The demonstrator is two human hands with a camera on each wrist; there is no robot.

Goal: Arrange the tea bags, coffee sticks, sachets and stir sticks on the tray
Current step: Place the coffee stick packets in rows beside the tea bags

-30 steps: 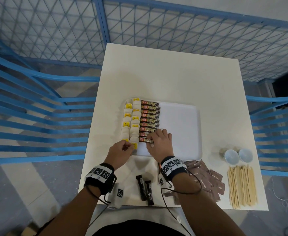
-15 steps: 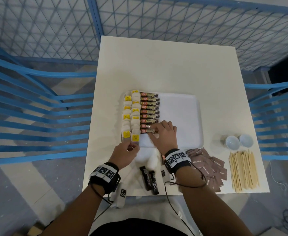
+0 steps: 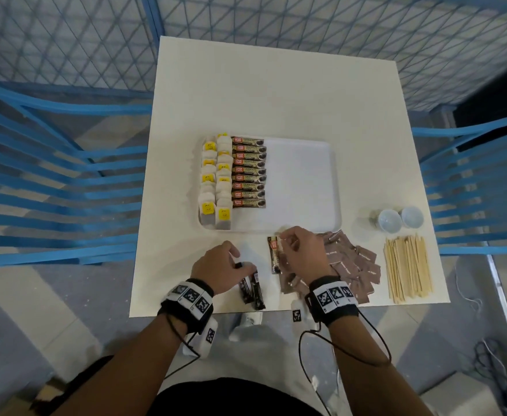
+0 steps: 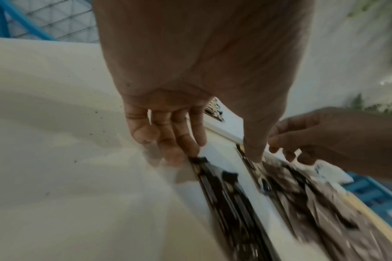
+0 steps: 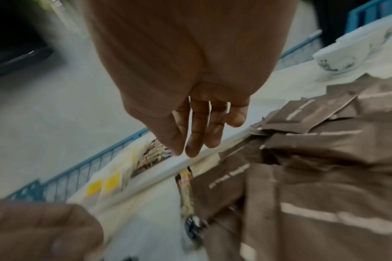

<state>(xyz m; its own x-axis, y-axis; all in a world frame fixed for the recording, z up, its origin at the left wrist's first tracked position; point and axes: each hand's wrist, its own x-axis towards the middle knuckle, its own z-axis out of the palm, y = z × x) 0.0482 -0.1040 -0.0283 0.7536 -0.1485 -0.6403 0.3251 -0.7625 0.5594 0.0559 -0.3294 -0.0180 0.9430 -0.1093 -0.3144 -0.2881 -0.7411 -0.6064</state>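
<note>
The white tray (image 3: 303,181) holds two columns of tea bags (image 3: 214,181) with yellow tags and a row of coffee sticks (image 3: 248,172) beside them. My left hand (image 3: 237,259) reaches with straight fingers (image 4: 184,150) to the top end of two dark coffee sticks (image 3: 252,291) near the table's front edge, touching one end. My right hand (image 3: 285,238) hovers with extended fingers (image 5: 197,141) over a single coffee stick (image 3: 274,256) lying beside the brown sachets (image 3: 351,265); nothing is between its fingers.
Wooden stir sticks (image 3: 408,268) lie in a bundle at the front right. Two small white cups (image 3: 389,220) stand behind them. Blue railings surround the white table (image 3: 276,94). The tray's right half is bare.
Both hands have drawn back from the tray to the table's front. The right hand left the last coffee stick in the row, and the left hand left the tea bags.
</note>
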